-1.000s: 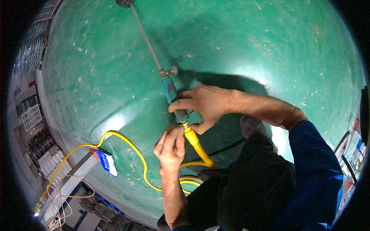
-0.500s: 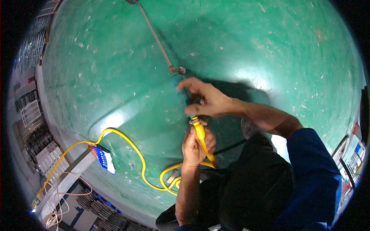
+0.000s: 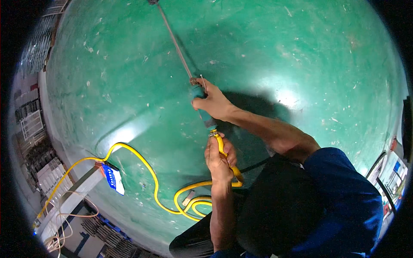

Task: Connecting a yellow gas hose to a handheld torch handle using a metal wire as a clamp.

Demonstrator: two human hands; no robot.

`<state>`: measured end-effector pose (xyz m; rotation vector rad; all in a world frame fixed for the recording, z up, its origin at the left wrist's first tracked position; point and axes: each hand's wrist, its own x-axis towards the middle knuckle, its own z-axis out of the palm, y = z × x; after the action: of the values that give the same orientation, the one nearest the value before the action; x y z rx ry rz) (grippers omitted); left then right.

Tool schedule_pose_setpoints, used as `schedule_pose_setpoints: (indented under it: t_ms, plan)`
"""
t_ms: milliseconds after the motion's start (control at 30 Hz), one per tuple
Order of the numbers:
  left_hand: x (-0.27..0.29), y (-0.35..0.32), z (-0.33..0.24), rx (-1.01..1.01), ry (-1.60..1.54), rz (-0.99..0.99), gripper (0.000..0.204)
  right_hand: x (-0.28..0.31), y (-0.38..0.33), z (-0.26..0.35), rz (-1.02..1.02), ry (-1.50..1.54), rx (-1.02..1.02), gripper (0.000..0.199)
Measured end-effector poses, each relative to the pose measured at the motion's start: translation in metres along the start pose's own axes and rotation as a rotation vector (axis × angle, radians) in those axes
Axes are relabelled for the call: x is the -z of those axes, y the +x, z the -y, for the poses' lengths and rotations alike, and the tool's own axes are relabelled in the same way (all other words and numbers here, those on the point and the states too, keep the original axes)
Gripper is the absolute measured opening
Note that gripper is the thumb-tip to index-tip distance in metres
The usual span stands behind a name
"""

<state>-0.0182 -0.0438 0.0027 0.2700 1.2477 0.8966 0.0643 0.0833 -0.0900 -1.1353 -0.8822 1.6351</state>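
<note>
Right hand (image 3: 215,103) wraps its fingers tight around the teal spray-wand handle (image 3: 202,105) at centre frame; left hand (image 3: 219,157) just below clamps the yellow hose (image 3: 150,176), which loops lower left across the green floor (image 3: 301,51).

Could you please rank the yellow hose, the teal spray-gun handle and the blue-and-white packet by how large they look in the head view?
1. Yellow hose, by far the longest, looping across the green floor.
2. Teal spray-gun handle, partly covered by the right hand.
3. Blue-and-white packet, though it looks close to the handle in size, so that order is unsure.
</note>
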Motion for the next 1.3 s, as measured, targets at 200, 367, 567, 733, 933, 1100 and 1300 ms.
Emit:
schedule_pose_setpoints:
  t_ms: [200,367,567,733,933,1100,1300]
  plan:
    - [0.009,0.003,-0.012,0.214,-0.313,0.212,0.05,0.001,-0.009,0.017,0.108,0.4,-0.154,0.062]
    - [0.018,0.019,-0.009,0.336,-0.561,0.428,0.061,-0.004,-0.018,0.002,0.225,0.488,-0.186,0.061]
    - [0.014,0.029,-0.014,0.304,-0.506,0.353,0.058,-0.006,-0.023,0.01,0.235,0.403,-0.213,0.059]
    - [0.02,0.03,-0.009,0.29,-0.469,0.295,0.049,0.003,-0.032,0.012,0.11,0.243,-0.25,0.053]
    - [0.029,0.031,-0.008,0.249,-0.568,0.355,0.044,0.077,-0.131,-0.047,0.071,-0.541,0.01,0.037]
    - [0.029,0.034,-0.005,0.249,-0.592,0.375,0.044,0.126,-0.203,-0.055,0.351,-0.901,0.144,0.029]
    - [0.034,0.03,-0.009,0.232,-0.563,0.332,0.046,0.105,-0.184,0.031,0.404,-1.024,-0.072,0.045]
